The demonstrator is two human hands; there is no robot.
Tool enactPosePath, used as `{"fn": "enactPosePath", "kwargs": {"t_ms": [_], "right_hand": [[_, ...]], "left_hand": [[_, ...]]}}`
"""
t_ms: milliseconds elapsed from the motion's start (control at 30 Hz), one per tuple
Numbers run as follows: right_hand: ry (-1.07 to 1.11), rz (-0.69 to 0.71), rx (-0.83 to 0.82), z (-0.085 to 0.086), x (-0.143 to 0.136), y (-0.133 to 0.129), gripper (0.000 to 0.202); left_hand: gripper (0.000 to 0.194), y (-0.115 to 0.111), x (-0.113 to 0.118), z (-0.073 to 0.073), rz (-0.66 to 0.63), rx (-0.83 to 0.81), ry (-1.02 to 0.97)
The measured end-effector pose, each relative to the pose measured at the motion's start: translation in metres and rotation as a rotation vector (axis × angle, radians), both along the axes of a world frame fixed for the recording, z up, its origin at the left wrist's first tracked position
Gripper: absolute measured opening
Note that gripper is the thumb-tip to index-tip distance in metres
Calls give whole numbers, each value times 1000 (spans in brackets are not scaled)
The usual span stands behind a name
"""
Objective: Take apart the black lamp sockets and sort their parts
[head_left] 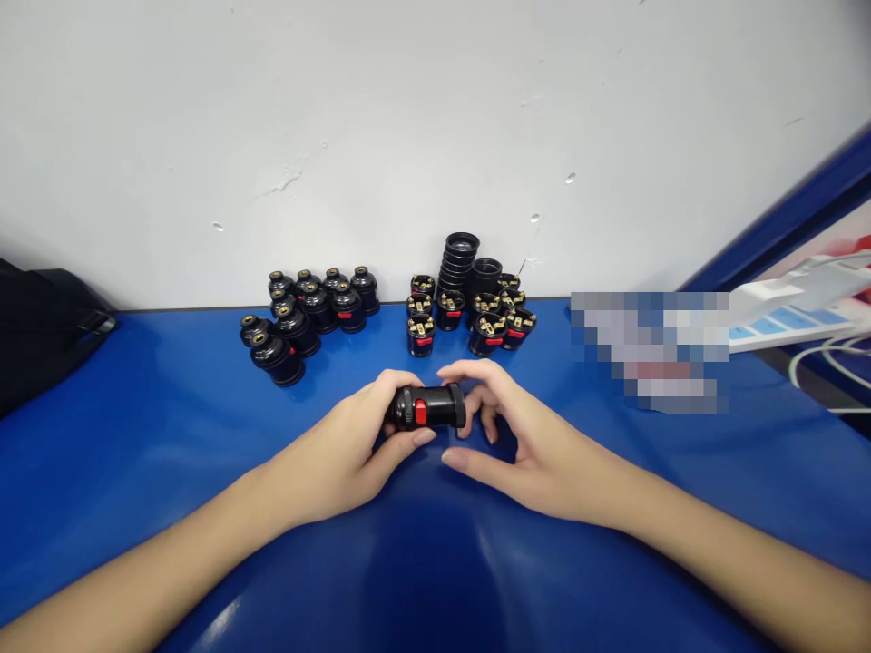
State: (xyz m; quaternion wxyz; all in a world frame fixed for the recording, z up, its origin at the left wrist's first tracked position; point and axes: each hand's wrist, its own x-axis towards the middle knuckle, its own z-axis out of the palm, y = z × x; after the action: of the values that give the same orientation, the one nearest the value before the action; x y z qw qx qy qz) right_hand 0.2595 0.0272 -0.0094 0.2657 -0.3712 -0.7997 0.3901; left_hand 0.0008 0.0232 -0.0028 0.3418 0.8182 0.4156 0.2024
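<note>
A black lamp socket [441,407] with a red switch lies sideways, its wide rimmed end pointing right. My left hand [367,431] is closed around its narrower left end, the thumb along the lower side. At the rimmed end, my right hand [507,431] is open, with its thumb well apart from its curled fingers. Whether those fingers touch the rim I cannot tell. Beyond the hands stand several socket bodies [487,336] with brass contacts and red switches on top. Behind them rises a stack of black threaded sleeves [458,263].
Several capped black lamp sockets [278,360] stand in a group at the back left of the blue table [327,580]. A white wall [408,136] borders the far edge. A dark bag [47,326] sits far left; a blurred-out item [653,354] and white cables [817,363] lie right.
</note>
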Motion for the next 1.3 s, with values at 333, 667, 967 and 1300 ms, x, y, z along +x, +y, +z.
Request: {"fn": "enactPosePath", "kwargs": {"t_ms": [333,667,967,1300], "right_hand": [[-6,-4,-44,-1,-1,-2,51],[1,-18,-89,0,0,-1,38],[-18,-3,-117,3,-1,-1,34],[19,-31,-116,4,-4,-1,28]], "left_hand": [[28,-1,0,0,-13,-22,-18],[27,-1,-2,-1,-20,-13,-13],[26,1,-1,0,-18,-15,-8],[26,-1,-1,0,-10,-24,-14]]}}
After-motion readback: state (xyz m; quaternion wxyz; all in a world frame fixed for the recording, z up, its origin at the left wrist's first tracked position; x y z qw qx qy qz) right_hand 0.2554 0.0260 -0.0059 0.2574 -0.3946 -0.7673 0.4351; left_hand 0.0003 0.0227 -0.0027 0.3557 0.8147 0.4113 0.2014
